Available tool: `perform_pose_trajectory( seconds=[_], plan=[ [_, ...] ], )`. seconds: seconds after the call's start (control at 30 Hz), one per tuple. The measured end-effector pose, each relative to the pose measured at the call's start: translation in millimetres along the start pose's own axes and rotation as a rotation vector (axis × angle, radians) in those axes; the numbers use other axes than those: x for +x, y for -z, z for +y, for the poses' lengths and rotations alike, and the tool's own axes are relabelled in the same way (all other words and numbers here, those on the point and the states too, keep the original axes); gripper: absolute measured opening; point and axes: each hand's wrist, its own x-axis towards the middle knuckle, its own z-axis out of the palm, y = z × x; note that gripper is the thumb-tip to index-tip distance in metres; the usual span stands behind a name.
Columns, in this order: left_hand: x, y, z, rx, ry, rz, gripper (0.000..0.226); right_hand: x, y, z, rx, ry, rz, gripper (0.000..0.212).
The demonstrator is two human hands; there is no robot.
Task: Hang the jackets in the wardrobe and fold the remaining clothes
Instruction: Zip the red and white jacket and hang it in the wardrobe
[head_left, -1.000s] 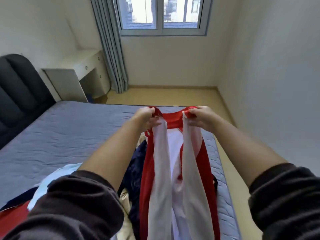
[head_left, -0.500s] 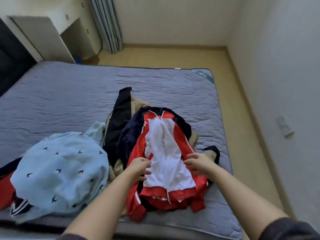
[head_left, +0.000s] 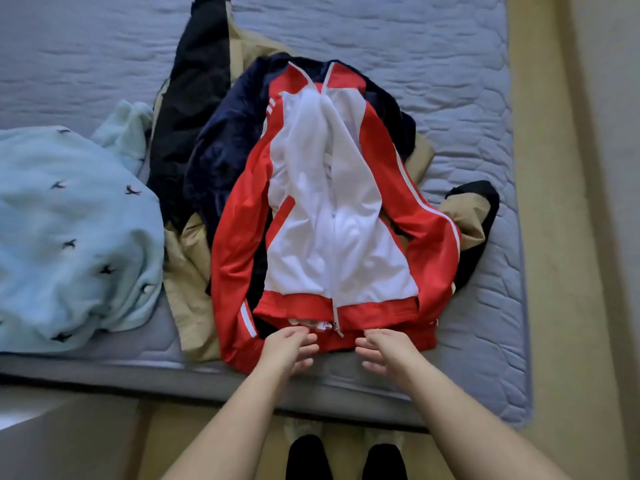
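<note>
A red and white zip jacket (head_left: 332,209) lies front up on the grey mattress (head_left: 450,81), collar far from me, red hem at the near edge. My left hand (head_left: 291,348) and my right hand (head_left: 388,351) sit side by side at that hem, on either side of the zip's lower end. Their fingers are loosely bent and touch the hem's edge without gripping it. Under the jacket lie a navy garment (head_left: 221,150) and a black and tan jacket (head_left: 187,258).
A light blue top with small bird prints (head_left: 69,237) is heaped on the left of the mattress. The mattress's near edge runs just below my hands. My feet (head_left: 346,459) stand on the wooden floor, which also runs along the right side (head_left: 554,237).
The jacket went from held up by its collar to lying spread on the pile. My hands slid down its front to the hem, and the view tilted down and closer.
</note>
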Motion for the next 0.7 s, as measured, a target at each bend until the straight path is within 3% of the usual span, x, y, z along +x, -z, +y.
perform_pose_trajectory(
  seconds=[0.1,0.2,0.33,0.5,0.7],
  plan=[
    [29.7,-14.9,-5.2,-0.219,-0.012,0.004,0.004,30.0,-13.6,10.3,0.211,-0.053,0.052,0.008],
    [51.0,-23.8,-9.2,-0.248,-0.001,0.008,0.025,48.2,-22.4,13.5,0.293,-0.057,0.049,0.021],
    [64.0,-26.7,-6.7,-0.226,-0.004,0.074,0.028,56.7,-23.2,14.0,0.295,-0.047,0.078,0.029],
    [67.0,-34.9,-5.1,-0.219,-0.034,0.024,0.022,62.9,-25.1,15.3,0.243,-0.088,0.135,0.028],
    [66.3,-39.3,-7.8,-0.292,-0.080,0.007,0.021,60.4,-24.2,11.7,0.336,-0.033,0.019,0.023]
  ],
)
